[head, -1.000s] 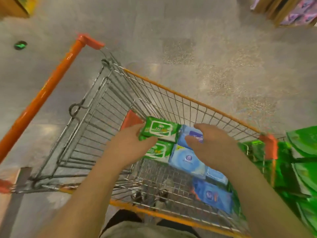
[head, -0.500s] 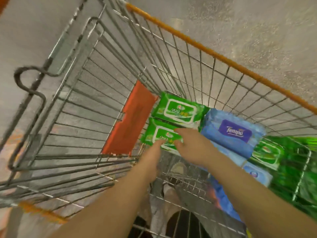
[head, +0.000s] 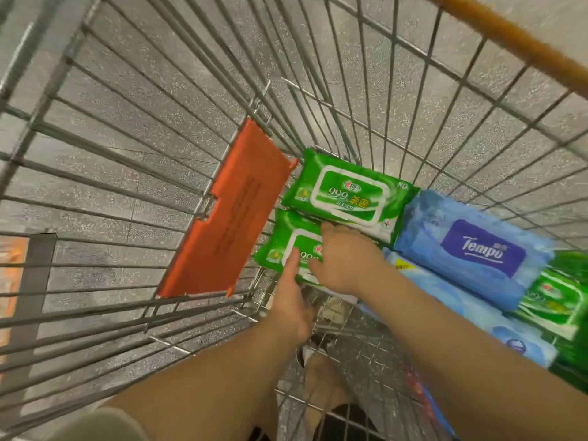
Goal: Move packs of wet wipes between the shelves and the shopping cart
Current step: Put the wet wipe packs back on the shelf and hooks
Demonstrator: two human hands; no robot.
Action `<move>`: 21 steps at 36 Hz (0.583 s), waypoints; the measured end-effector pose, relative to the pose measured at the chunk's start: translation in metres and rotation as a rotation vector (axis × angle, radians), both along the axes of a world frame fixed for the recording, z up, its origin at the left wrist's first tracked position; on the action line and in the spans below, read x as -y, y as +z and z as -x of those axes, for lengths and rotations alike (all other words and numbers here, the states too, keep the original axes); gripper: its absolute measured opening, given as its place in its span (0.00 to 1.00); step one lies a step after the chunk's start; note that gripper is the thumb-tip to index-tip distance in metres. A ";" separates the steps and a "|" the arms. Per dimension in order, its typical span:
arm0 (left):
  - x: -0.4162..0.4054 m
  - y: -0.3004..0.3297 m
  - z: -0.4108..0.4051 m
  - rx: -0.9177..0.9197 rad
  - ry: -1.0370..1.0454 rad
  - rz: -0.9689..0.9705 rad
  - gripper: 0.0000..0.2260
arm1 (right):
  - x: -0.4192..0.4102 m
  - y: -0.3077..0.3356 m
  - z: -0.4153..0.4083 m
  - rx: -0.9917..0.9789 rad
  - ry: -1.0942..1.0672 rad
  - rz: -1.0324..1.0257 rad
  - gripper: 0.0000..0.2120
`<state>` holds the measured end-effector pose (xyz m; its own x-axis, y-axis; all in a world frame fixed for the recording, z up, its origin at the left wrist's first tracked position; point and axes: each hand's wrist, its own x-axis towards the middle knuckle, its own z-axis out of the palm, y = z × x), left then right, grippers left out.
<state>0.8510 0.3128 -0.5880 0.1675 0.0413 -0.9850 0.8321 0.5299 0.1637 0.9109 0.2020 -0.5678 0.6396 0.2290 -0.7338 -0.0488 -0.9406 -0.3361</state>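
Near green pack (head: 280,246) of wet wipes, flat on the wire floor of the shopping cart (head: 381,100) and touching the orange flap (head: 222,218) on its outer side. The right hand (head: 346,259) lies over the pack's top face, fingers curled down upon it; whether they have closed under an edge cannot be told, since the hand covers that part. The left hand (head: 292,300) reaches in from below, one straight finger resting on the pack's label, the others relaxed and grasping nothing.

Step in hand, as judged: seating or taking up this pack in the cart's corner; the frame alone does not settle which direction of the task applies. The next move calls for a firm hold across the pack's short sides, since the soft wrapper will sag if pinched at one end.

Just beyond the fingertips lies a second green pack (head: 346,198), edge to edge with the first. To the right of the right hand's knuckles sits a blue Tempo pack (head: 477,249), resting on paler blue packs (head: 461,307), with further green packs (head: 556,300) beyond it against the cart's side.
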 end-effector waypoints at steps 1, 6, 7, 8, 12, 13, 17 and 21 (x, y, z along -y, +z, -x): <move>0.001 -0.002 0.000 0.011 0.017 0.006 0.31 | 0.000 0.000 -0.005 -0.036 -0.011 0.004 0.32; 0.005 -0.016 -0.002 0.006 0.092 0.088 0.51 | 0.002 -0.007 -0.026 -0.329 -0.142 -0.067 0.33; 0.005 -0.020 -0.001 -0.001 0.104 0.088 0.52 | 0.003 -0.009 -0.028 -0.357 -0.173 -0.088 0.35; 0.005 -0.024 -0.001 -0.007 0.116 0.092 0.52 | 0.004 -0.012 -0.029 -0.370 -0.199 -0.103 0.37; 0.004 -0.033 0.001 0.002 0.129 0.102 0.51 | 0.008 -0.017 -0.026 -0.384 -0.237 -0.153 0.33; 0.004 -0.034 0.001 0.002 0.132 0.109 0.51 | 0.009 -0.017 -0.026 -0.390 -0.244 -0.167 0.33; 0.000 -0.035 0.005 0.015 0.167 0.212 0.44 | 0.006 -0.020 -0.024 -0.458 -0.310 -0.187 0.40; -0.012 -0.032 0.009 0.048 0.175 0.343 0.32 | -0.001 -0.020 -0.015 -0.529 -0.434 -0.169 0.40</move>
